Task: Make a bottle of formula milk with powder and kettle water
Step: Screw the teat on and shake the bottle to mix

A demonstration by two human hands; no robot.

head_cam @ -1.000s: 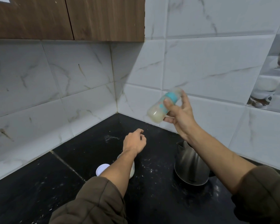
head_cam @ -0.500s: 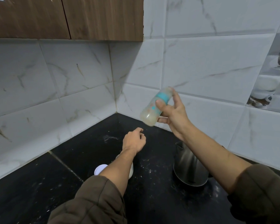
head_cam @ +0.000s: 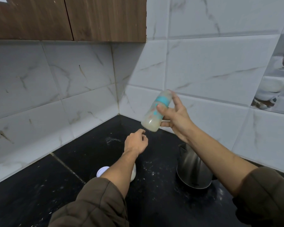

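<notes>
My right hand (head_cam: 175, 117) grips a clear baby bottle (head_cam: 156, 113) with a teal collar. The bottle is blurred and tilted, its milky base pointing down and left, held in the air above the counter. My left hand (head_cam: 135, 142) hovers below it with fingers loosely curled and nothing in it. A steel kettle (head_cam: 193, 171) stands on the black counter under my right forearm. A white powder container (head_cam: 133, 173) sits mostly hidden behind my left forearm, with a white lid (head_cam: 102, 171) beside it.
The black counter (head_cam: 72, 185) meets marble-look wall tiles in a corner ahead. Spilled powder specks (head_cam: 152, 171) dot the counter between container and kettle. Wooden cabinets (head_cam: 69, 18) hang above at the left.
The bottle in my right hand has shifted back and forth, first down and left, then slightly right, staying tilted and blurred. My left hand has stayed almost still.
</notes>
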